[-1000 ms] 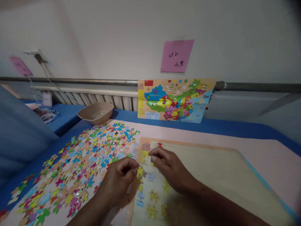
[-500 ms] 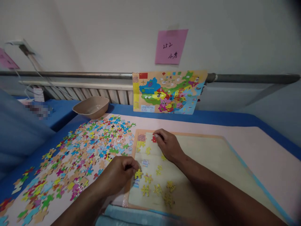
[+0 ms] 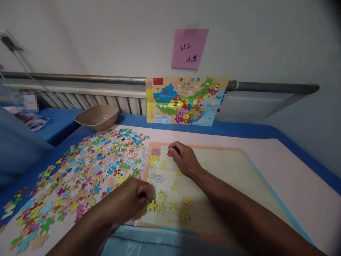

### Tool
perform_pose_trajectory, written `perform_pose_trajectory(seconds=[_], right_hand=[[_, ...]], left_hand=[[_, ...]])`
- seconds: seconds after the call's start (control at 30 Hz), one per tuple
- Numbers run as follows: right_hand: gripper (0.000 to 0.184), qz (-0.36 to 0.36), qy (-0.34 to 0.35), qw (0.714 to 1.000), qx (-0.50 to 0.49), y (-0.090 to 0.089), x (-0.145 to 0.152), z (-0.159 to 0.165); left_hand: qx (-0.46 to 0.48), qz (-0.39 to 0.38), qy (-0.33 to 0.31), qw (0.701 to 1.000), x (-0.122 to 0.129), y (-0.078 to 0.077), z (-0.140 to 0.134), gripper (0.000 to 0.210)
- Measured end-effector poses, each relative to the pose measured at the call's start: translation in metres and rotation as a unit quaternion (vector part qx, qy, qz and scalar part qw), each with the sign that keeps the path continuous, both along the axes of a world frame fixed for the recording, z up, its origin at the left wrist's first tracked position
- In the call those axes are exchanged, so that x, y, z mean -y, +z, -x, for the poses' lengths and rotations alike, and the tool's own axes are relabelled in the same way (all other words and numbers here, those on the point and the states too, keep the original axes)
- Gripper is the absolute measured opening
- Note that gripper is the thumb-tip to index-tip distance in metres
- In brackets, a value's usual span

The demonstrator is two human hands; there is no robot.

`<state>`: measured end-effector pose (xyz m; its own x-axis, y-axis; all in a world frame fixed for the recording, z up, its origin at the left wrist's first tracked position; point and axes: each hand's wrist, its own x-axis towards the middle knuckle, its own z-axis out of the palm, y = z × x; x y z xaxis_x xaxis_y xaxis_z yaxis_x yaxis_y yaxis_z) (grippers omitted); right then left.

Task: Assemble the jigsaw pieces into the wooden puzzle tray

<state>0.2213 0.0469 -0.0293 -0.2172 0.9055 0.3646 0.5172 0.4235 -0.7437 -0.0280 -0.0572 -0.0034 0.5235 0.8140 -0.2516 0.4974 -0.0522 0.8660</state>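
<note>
My left hand (image 3: 134, 197) is closed at the left side of the puzzle board (image 3: 226, 192), its fingertips pinching a yellow puzzle piece (image 3: 151, 206). Right beside that piece lies another yellow puzzle piece (image 3: 160, 207). At the board's top left, my right hand (image 3: 185, 158) is closed with thumb and fingers at a red puzzle piece (image 3: 169, 152), which the hand partly covers. Several loose yellow pieces lie between the hands, along with a white-and-blue printed piece (image 3: 159, 178). A pinkish printed corner piece (image 3: 155, 151) sits in the frame's upper left corner.
Many mixed puzzle pieces (image 3: 80, 170) spread left of the board. A beige basin (image 3: 98, 119) stands behind them. A printed map picture (image 3: 183, 101) leans against the wall rail (image 3: 271, 87). A pink note (image 3: 189, 49) is taped above. Blue cloth (image 3: 133, 240) lies at the front edge.
My left hand has moved toward the board's front with the yellow piece, now beside another yellow one. My right hand stays at the red piece. The view has shifted slightly.
</note>
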Motion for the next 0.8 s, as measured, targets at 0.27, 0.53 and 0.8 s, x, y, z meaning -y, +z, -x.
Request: perform_pose_trajectory(seconds=[0.27,0.53,0.8], right_hand=[[0.020,0.004,0.002,1.000,0.003,-0.001,-0.001,-0.001],[0.021,0.016,-0.007,1.000,-0.021,0.001,-0.001,-0.002],[0.022,0.021,-0.007,0.999,-0.027,0.003,0.000,-0.001]], left_hand=[[-0.002,0.000,-0.003,1.000,0.000,0.008,0.002,0.018],[-0.047,0.033,-0.022,0.998,0.007,0.025,-0.001,0.017],[-0.129,-0.066,-0.052,0.988,0.012,0.016,-0.003,0.016]])
